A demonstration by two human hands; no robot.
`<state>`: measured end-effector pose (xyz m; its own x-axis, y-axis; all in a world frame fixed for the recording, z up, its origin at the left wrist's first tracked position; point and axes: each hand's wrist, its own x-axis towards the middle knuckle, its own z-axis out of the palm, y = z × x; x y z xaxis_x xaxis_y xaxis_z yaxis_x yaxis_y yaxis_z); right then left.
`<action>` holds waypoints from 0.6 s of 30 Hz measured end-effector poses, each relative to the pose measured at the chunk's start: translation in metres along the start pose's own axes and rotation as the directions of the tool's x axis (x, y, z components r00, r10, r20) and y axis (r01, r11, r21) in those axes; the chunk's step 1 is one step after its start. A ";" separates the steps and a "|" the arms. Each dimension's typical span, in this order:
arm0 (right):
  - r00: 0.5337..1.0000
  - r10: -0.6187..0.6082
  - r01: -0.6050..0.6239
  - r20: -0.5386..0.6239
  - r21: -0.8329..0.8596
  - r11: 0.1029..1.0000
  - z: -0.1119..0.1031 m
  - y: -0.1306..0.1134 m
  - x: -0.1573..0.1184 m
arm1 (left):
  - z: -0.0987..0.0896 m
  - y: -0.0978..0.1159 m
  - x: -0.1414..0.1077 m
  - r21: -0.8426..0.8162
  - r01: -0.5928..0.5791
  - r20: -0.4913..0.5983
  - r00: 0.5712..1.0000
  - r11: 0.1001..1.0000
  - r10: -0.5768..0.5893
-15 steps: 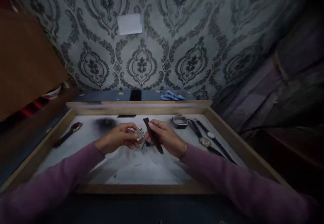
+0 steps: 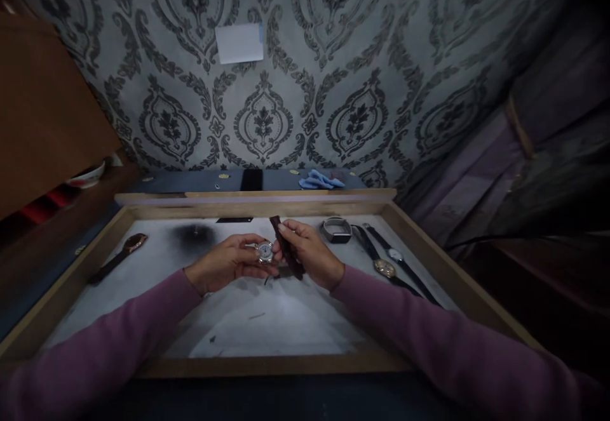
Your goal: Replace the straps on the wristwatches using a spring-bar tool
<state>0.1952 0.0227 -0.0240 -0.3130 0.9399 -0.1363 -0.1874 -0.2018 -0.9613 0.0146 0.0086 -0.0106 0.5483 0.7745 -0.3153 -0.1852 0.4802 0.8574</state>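
Between the fingers of my left hand [image 2: 233,259] is a round silver watch case [image 2: 265,253], its pale dial facing up and no strap visible on it. My right hand [image 2: 312,253] is closed round a dark brown watch strap [image 2: 286,246], held slanting just right of the case. The fingertips of both hands come close together; whether the strap touches the case I cannot tell. Below them, a small dark thin piece [image 2: 267,279] lies partly hidden on the white surface.
A wooden-rimmed white tray [image 2: 257,365] surrounds my hands. On its left lies a brown-strapped watch [image 2: 135,241]; on its right are a smartwatch [image 2: 337,230], a gold-cased watch [image 2: 384,268] and a white-dialled watch [image 2: 395,255]. Behind are a black phone-like slab [image 2: 252,180] and blue cloth [image 2: 320,180].
My left hand has shifted slightly right and turned the watch case so its dial shows more. The strap stays in my right hand. The whole view has shifted a little.
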 end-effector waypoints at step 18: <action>0.994 -0.017 0.030 0.110 -0.122 0.992 -0.005 0.001 -0.004 | -0.004 -0.001 0.000 0.066 -0.040 -0.068 0.997 0.997 0.044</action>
<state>0.2007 0.0201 -0.0250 -0.4107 0.9070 -0.0931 -0.0814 -0.1381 -0.9871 0.0111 0.0095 -0.0129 0.4826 0.8214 -0.3040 -0.1526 0.4207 0.8943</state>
